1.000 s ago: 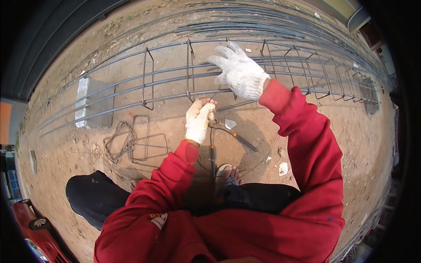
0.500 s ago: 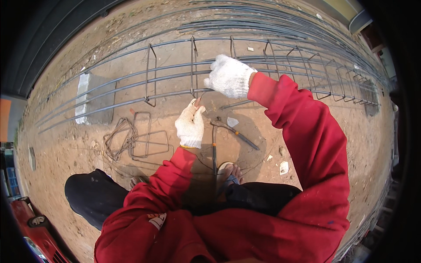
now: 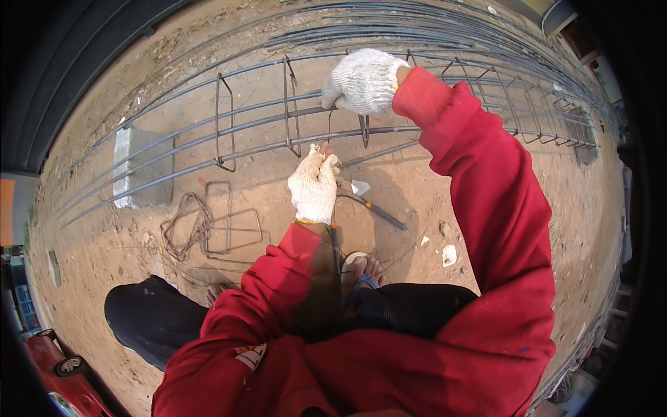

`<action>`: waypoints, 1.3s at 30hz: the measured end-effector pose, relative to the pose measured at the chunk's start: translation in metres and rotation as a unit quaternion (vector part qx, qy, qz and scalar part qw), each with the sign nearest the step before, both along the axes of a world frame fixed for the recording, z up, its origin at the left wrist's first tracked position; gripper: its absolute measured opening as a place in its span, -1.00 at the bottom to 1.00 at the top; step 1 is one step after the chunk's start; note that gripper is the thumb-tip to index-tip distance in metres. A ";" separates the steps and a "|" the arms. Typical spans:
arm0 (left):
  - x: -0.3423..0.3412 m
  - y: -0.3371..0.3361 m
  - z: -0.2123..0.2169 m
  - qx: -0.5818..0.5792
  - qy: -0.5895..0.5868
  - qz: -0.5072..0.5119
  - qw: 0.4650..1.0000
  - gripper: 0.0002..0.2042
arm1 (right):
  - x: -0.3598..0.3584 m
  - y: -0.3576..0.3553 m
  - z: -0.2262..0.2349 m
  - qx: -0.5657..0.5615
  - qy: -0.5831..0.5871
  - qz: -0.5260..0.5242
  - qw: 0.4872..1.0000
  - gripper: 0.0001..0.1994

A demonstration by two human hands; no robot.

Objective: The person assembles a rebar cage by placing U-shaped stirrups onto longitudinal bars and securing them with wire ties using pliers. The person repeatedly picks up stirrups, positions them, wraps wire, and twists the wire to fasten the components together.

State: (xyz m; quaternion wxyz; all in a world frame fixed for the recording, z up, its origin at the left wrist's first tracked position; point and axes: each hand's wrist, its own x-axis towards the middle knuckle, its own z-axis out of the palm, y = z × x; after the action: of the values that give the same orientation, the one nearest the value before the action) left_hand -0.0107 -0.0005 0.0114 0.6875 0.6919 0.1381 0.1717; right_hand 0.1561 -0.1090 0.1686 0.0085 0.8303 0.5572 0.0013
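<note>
A long cage of steel rebar [image 3: 260, 125] with square stirrups spans the ground in front of me. My right hand [image 3: 365, 81], in a white knitted glove, is closed above the middle bars, beside a stirrup. Below its fingertips runs a thin tie wire [image 3: 329, 125], crossing near the lowest bar. My left hand [image 3: 314, 186], gloved with bare fingertips showing, pinches at the wire's lower end, just on my side of that bar. Pincers [image 3: 384, 215] with black and orange handles lie on the ground by my foot, partly hidden behind my left hand.
Several loose bent stirrups [image 3: 229, 229] lie at the left. A concrete block [image 3: 144, 170] sits under the cage's left end, another support [image 3: 582, 139] at the right. Long loose bars [image 3: 361, 28] lie beyond the cage. White fragments [image 3: 449, 256] dot the dirt.
My right hand has risen away from the lowest bar, over the middle bars. My left hand has shifted slightly right and up, now partly covering the pincers. The whole view has shifted a little.
</note>
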 end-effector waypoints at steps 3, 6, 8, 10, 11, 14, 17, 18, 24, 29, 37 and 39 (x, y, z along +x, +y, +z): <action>0.016 -0.005 0.000 0.163 0.020 -0.034 0.986 -0.70 | 0.004 -0.015 0.003 -0.077 0.018 -0.069 0.994 -0.79; 0.026 -0.018 0.002 0.197 0.000 -0.043 0.979 -0.66 | -0.006 -0.032 0.001 -0.047 0.032 -0.102 0.993 -0.80; 0.027 -0.027 0.004 0.105 0.040 -0.068 0.991 -0.68 | -0.016 -0.043 0.002 -0.005 0.037 -0.109 0.993 -0.81; 0.028 -0.032 0.005 0.119 -0.025 -0.050 0.991 -0.65 | -0.023 -0.050 0.003 -0.003 0.051 -0.119 0.992 -0.78; 0.028 -0.034 0.005 0.150 -0.039 -0.051 0.987 -0.66 | -0.027 -0.053 0.003 0.006 0.045 -0.124 0.991 -0.78; 0.030 -0.034 0.004 0.223 -0.045 -0.056 0.972 -0.71 | -0.032 -0.058 0.003 0.015 0.036 -0.122 0.992 -0.78; 0.032 -0.035 0.002 0.262 -0.047 -0.046 0.963 -0.70 | -0.034 -0.062 0.001 0.053 0.013 -0.099 0.994 -0.82; 0.033 -0.037 0.001 0.270 -0.058 -0.042 0.960 -0.69 | -0.034 -0.063 0.000 0.071 0.003 -0.091 0.993 -0.83; 0.036 -0.043 0.002 0.215 -0.079 -0.010 0.973 -0.66 | -0.029 -0.065 0.000 0.048 -0.025 -0.098 0.994 -0.81; 0.038 -0.044 0.002 0.304 -0.048 0.006 0.951 -0.48 | -0.041 -0.069 -0.001 0.083 -0.029 -0.071 0.994 -0.81; 0.042 -0.044 -0.008 0.332 -0.047 0.006 0.942 -0.56 | -0.062 -0.076 -0.002 0.109 0.043 -0.059 0.991 -0.85; 0.042 -0.042 -0.009 0.326 -0.059 -0.002 0.943 -0.59 | -0.071 -0.080 -0.008 0.118 0.075 -0.064 0.988 -0.84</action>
State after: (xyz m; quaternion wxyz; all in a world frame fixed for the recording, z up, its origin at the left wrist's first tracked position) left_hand 0.0316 -0.0428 0.0025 0.4315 0.8672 0.0321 0.2465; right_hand 0.0852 -0.1890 0.1610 -0.1311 0.8571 0.4981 0.0041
